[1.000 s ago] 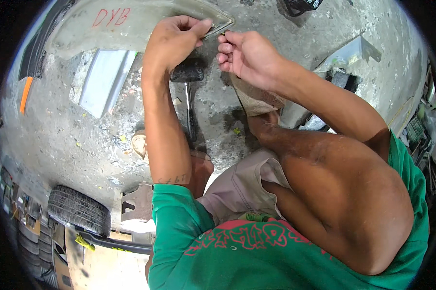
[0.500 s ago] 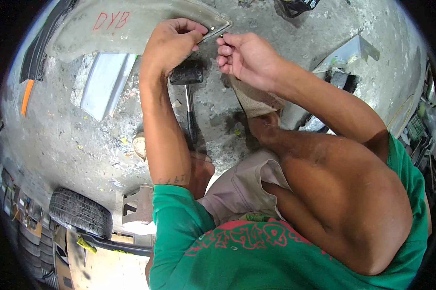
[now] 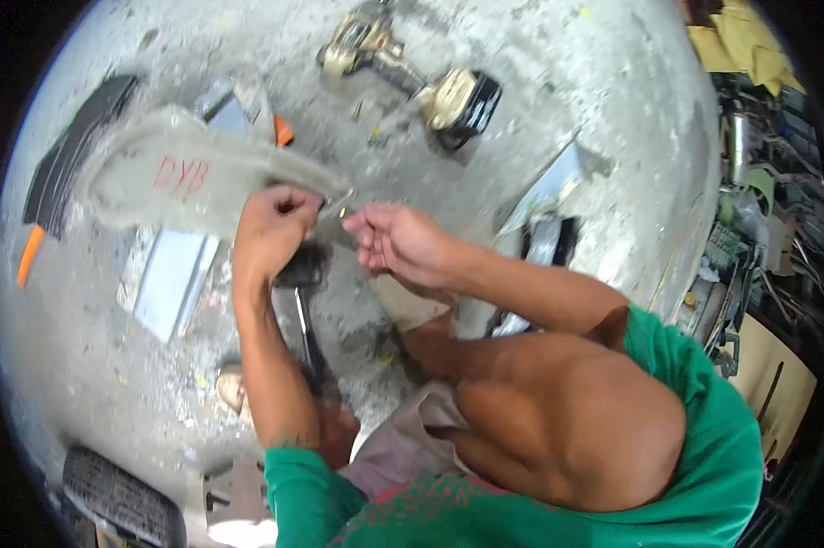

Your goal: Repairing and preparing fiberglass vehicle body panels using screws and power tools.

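Observation:
A long, pale grey, translucent molded panel (image 3: 216,178) with red handwriting lies across the floor, narrowing to a tip on its right. My left hand (image 3: 275,228) is closed on the edge near that tip, its thumb and fingers pinching there. Just right of the tip, my right hand (image 3: 398,239) is closed, and between thumb and forefinger it pinches a small yellowish metal piece (image 3: 344,212), too small and blurred to name. Below my left hand a rubber mallet (image 3: 304,320) with a black head lies on the concrete, partly hidden by my wrist.
A cordless power tool (image 3: 412,78) with a battery lies on the far floor. Bent grey panel pieces (image 3: 176,279) and a black strip (image 3: 74,151) lie left. A silvery piece (image 3: 558,183) sits right, before piled scrap (image 3: 768,228). A tire (image 3: 120,498) lies lower left.
The view has tilted up and right, so the power tool and the scrap pile come into sight. Both hands keep their pinches close to the panel's tip.

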The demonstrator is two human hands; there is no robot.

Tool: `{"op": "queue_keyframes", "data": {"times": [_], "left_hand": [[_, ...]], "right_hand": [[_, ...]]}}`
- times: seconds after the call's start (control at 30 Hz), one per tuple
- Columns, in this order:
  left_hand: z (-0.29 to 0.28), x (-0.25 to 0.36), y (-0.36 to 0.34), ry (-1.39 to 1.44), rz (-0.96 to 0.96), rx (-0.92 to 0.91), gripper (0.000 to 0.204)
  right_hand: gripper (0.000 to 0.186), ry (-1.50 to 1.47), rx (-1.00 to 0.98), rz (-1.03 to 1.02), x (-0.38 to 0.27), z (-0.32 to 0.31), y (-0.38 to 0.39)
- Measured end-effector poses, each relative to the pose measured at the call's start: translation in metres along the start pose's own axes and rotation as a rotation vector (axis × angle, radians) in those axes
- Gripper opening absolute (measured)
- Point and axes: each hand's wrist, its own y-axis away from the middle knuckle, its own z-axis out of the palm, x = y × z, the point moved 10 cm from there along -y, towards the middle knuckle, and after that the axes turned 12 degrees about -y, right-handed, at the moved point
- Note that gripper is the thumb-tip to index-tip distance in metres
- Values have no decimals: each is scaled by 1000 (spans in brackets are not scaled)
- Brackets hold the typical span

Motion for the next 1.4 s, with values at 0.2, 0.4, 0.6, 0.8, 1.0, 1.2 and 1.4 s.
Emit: {"op": "queue_keyframes", "data": {"times": [0.2,0.4,0.6,0.8,1.0,1.2,1.4], "left_hand": [[1,-9,13,98,-30,137,29],[-7,1,2,2,-14,73,28],[-1,13,21,2,211,329,20],[2,48,58,-274,678,601,30],[0,37,59,-204,712,613,32],[-31,52,62,-34,629,639,30],[-49,53,61,65,558,558,28]], "right_hand": [[17,990,258,-1016,-161,-10,45],[67,1495,394,-950,-263,52,-18],[59,1577,377,-683,-252,49,-66],[40,1713,241,-912,-247,43,-10],[49,1887,-14,-928,-194,17,88],[57,1960,-278,-620,-112,4,114],[68,1941,-379,-690,-94,30,114]]}}
